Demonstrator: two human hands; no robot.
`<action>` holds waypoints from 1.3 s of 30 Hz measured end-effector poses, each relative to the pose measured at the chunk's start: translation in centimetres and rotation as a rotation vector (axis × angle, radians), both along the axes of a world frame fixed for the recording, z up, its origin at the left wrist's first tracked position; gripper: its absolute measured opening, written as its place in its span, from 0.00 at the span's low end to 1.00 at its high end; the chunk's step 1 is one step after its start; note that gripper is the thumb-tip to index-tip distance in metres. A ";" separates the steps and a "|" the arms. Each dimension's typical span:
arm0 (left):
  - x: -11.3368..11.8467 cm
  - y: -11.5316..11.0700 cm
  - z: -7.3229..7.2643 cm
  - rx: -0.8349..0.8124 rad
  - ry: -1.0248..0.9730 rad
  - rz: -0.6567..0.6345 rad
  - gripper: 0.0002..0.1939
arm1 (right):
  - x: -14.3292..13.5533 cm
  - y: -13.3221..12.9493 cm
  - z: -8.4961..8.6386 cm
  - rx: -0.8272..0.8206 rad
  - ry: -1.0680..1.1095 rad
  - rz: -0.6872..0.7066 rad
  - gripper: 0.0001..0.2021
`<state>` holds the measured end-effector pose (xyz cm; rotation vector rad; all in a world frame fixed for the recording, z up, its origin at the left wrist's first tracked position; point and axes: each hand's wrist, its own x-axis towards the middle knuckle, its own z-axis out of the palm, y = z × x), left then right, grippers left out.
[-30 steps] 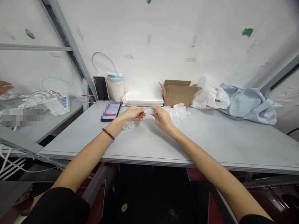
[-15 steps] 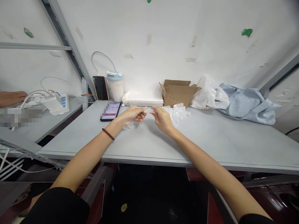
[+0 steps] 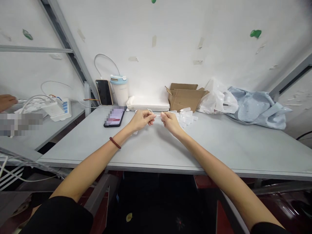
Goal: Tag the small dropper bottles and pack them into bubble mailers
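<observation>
Above the middle of the grey table, my left hand and my right hand face each other, both closed in a pinch. Between their fingertips runs a small, thin whitish piece, pinched at both ends; its exact kind is too small to make out. Just behind and to the right of my right hand lies a loose heap of small white translucent pieces. A few more whitish pieces are partly hidden behind my left hand.
A phone lies left of my hands, with a second phone and a lidded cup behind it. Along the wall are a white stack, an open cardboard box, a plastic bag and blue cloth. Another person's hand is far left.
Both hands have tightened and turned slightly around the thin whitish piece, my right fingers now curled closer. The other person's hand at far left has drawn back leftward.
</observation>
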<state>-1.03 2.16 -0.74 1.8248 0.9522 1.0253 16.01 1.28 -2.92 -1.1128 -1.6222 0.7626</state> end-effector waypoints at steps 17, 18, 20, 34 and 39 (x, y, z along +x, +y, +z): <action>-5.8 5.0 -0.2 0.478 0.608 0.586 0.14 | 1.3 1.0 0.0 0.274 -0.206 -0.270 0.13; -6.7 5.6 -0.3 0.515 0.687 0.623 0.14 | 1.6 1.2 0.0 0.322 -0.277 -0.302 0.13; -8.2 6.6 -0.7 0.535 0.819 0.671 0.14 | 2.0 1.4 -0.1 0.368 -0.407 -0.355 0.13; -9.4 8.5 -3.0 0.272 0.969 0.570 0.20 | 3.1 2.6 -1.0 0.418 -0.668 -0.519 0.11; -9.4 8.8 -3.4 0.271 0.956 0.568 0.21 | 1.2 1.0 -0.9 0.508 -0.656 -0.272 0.10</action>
